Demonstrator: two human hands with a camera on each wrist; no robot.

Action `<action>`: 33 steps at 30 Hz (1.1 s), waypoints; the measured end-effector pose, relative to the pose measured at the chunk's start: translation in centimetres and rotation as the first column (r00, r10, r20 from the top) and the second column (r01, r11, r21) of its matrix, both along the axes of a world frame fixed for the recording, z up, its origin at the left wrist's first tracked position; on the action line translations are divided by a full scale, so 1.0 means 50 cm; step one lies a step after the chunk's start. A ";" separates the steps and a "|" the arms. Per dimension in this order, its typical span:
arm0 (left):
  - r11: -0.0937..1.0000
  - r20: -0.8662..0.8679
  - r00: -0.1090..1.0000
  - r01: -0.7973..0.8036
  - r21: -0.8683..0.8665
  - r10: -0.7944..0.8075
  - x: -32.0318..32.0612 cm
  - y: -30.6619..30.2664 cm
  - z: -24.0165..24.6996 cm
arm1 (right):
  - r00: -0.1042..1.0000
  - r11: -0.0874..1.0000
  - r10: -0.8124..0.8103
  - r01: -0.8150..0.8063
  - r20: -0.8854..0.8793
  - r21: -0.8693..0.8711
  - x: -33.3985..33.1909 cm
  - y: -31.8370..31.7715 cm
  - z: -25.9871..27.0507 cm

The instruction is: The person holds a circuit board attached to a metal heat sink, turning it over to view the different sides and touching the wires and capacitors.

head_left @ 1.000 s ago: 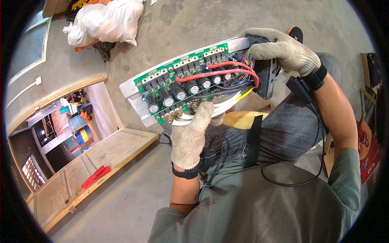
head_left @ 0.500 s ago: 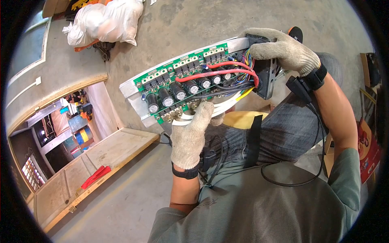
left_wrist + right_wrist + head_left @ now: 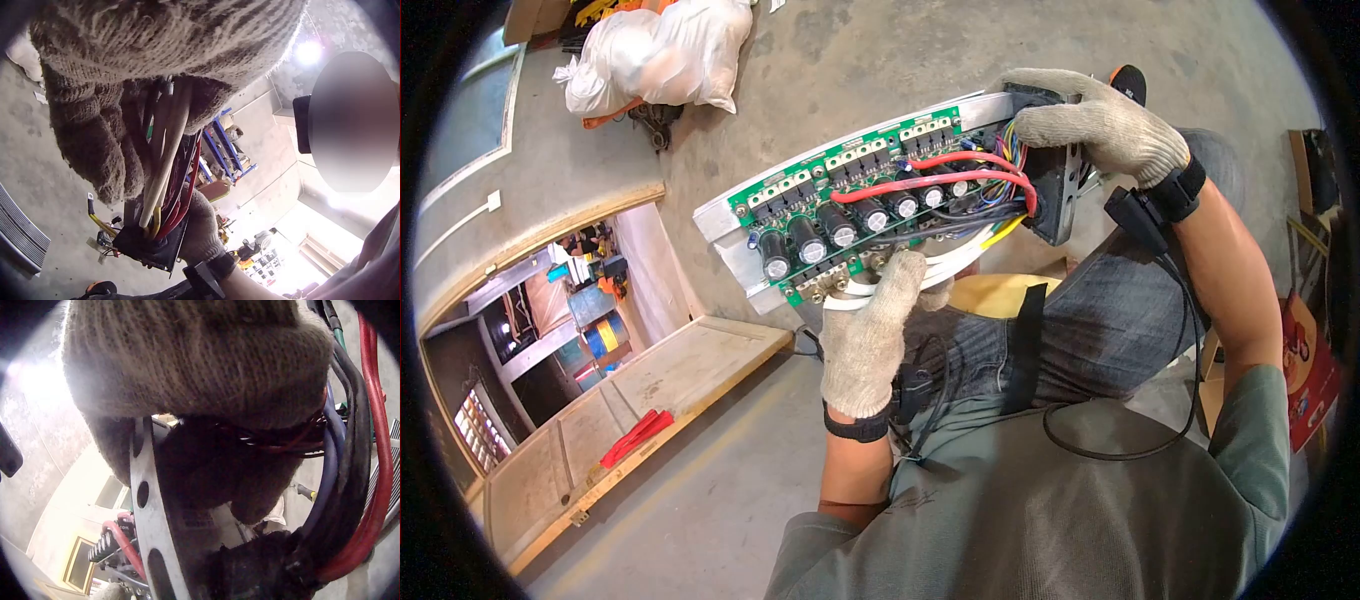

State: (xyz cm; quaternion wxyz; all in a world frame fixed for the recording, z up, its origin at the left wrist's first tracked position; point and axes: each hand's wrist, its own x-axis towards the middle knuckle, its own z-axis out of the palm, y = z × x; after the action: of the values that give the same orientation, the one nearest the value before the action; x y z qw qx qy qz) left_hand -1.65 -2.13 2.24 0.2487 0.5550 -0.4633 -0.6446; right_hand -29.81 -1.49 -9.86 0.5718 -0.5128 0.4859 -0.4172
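Both gloved hands hold a green circuit board (image 3: 840, 222) on an aluminium heatsink (image 3: 740, 262), tilted over the lap. Along it stands a row of black capacitors (image 3: 808, 240). My left hand (image 3: 865, 340) grips the near edge, its thumb lying by the white wires (image 3: 960, 260) and its fingers mostly hidden beneath. At the other end, my right hand (image 3: 1105, 125) holds the black end plate (image 3: 1058, 200), with the thumb on the near side. Thick red wires (image 3: 940, 182) run from the board into that plate. The right wrist view shows a perforated metal edge (image 3: 150, 506) under the glove.
Beyond the board, a stuffed white bag (image 3: 662, 58) lies on the concrete floor. A wooden door panel (image 3: 635, 400) at lower left carries a red cloth-like item (image 3: 638, 437). Something yellow (image 3: 990, 296) shows between the legs. A black cable (image 3: 1190, 330) hangs from the right wrist.
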 end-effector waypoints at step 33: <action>0.996 0.102 0.992 0.075 -0.042 -0.070 0.003 -0.012 0.019 | 0.900 0.955 -0.109 -0.023 0.423 0.295 0.033 -0.021 0.042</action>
State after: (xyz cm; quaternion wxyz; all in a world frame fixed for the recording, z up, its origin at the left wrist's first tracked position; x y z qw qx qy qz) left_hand -1.49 -2.71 3.21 0.2142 0.5635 -0.5097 -0.6137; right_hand -28.16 -2.53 -7.74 0.7255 -0.3056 0.4139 -0.4571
